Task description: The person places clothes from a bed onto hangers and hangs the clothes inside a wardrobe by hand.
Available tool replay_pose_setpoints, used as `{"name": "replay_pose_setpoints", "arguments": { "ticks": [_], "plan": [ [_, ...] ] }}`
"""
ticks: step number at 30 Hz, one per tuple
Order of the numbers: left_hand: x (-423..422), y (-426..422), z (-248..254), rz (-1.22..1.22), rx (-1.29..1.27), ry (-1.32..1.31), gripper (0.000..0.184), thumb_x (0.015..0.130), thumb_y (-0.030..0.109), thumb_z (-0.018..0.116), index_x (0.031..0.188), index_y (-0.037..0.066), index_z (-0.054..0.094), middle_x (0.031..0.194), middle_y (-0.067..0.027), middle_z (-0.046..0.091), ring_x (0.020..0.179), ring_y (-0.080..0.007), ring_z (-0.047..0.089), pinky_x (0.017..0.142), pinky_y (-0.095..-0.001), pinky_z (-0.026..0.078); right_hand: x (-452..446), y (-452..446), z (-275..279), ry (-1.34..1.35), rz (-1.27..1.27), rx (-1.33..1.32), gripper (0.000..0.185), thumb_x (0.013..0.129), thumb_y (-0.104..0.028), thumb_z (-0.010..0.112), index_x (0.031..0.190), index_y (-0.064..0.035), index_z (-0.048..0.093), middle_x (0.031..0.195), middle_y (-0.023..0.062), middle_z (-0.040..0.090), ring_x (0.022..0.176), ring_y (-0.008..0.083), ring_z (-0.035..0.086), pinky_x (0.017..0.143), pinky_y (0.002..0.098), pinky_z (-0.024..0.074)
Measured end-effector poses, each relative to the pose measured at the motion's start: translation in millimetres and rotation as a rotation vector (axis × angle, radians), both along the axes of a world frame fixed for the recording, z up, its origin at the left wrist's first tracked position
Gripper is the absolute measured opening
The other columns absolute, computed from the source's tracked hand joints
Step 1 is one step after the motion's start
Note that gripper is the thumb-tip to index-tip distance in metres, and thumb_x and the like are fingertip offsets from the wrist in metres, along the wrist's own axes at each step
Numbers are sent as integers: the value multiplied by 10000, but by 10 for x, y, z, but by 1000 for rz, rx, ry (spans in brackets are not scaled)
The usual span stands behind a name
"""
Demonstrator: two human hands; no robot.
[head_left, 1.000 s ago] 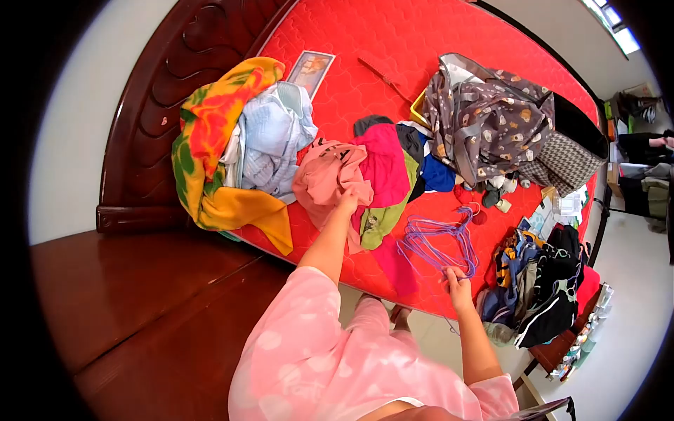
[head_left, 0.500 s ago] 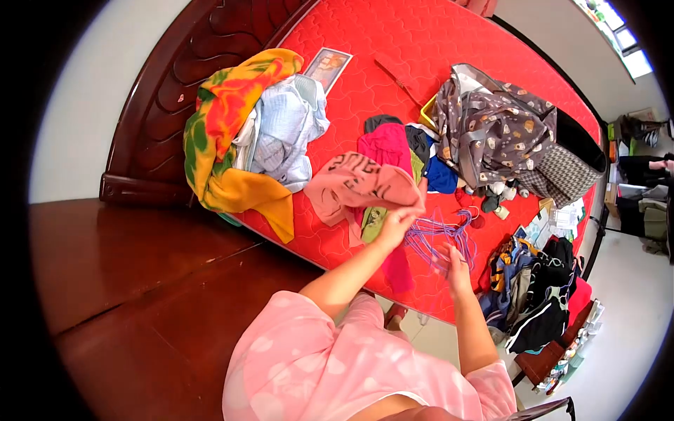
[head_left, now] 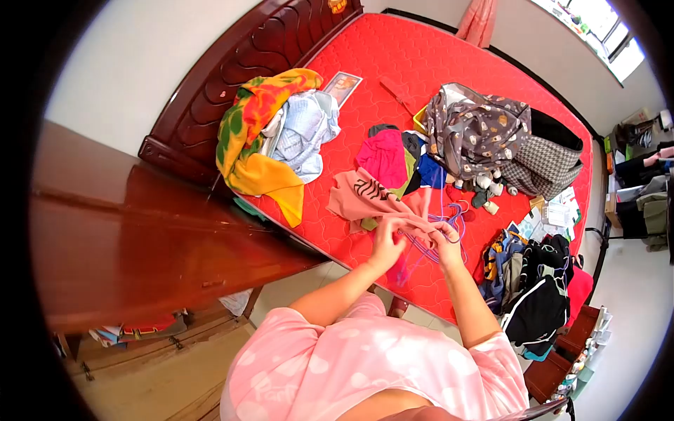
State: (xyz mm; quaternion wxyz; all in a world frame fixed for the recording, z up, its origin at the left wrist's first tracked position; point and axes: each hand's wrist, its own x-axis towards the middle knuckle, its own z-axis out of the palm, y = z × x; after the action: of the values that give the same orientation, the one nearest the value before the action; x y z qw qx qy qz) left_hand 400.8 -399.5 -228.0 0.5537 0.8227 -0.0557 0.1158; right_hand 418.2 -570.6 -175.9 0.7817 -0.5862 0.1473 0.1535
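Note:
A salmon-pink garment (head_left: 368, 200) with black lettering is stretched between my two hands above the near edge of the bed. My left hand (head_left: 387, 244) is closed on its near side. My right hand (head_left: 446, 242) grips its right end, close to the purple wire hangers (head_left: 458, 219); whether that hand also holds a hanger is hard to make out. Behind the garment lie a bright pink cloth (head_left: 381, 157) and a green cloth, part of a small heap of clothes on the red mattress (head_left: 351, 49).
A yellow-orange blanket (head_left: 263, 175) and light blue clothes (head_left: 305, 133) lie at the left. A patterned grey bag (head_left: 477, 130) stands at the back right, with a dark clothes pile (head_left: 540, 295) nearer me. A brown wooden cabinet (head_left: 161, 245) borders the bed on the left.
The salmon garment has been lifted off the heap and drawn toward me and to the right. My right hand has moved from the hangers onto the garment's edge. The view has shifted.

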Motion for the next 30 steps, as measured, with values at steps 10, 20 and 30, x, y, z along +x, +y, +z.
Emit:
{"name": "replay_pose_setpoints", "arguments": {
  "ticks": [10,20,30],
  "plan": [
    [-478,-163,845,-179,62,-17,224,769,17,558,992,4,582,922,-161,571,916,-313,568,798,-355,445,-739,-667,847,-237,90,139,97,878,-29,495,938,-12,570,806,71,628,649,105,587,575,224,455],
    [-747,-475,2050,-268,-662,246,173,923,37,428,1036,20,558,979,-24,589,918,-96,559,822,-237,441,-1280,-1247,1166,-393,-67,-51,184,915,-140,552,1048,-21,598,879,52,630,754,117,608,627,240,488],
    [-1085,-940,2654,-438,-768,311,163,934,73,423,1037,41,545,981,-56,598,902,-132,595,781,-263,486,-1649,-973,1436,-731,109,-335,169,803,-61,677,954,-19,615,853,43,609,801,115,584,709,254,466]
  ]
}}
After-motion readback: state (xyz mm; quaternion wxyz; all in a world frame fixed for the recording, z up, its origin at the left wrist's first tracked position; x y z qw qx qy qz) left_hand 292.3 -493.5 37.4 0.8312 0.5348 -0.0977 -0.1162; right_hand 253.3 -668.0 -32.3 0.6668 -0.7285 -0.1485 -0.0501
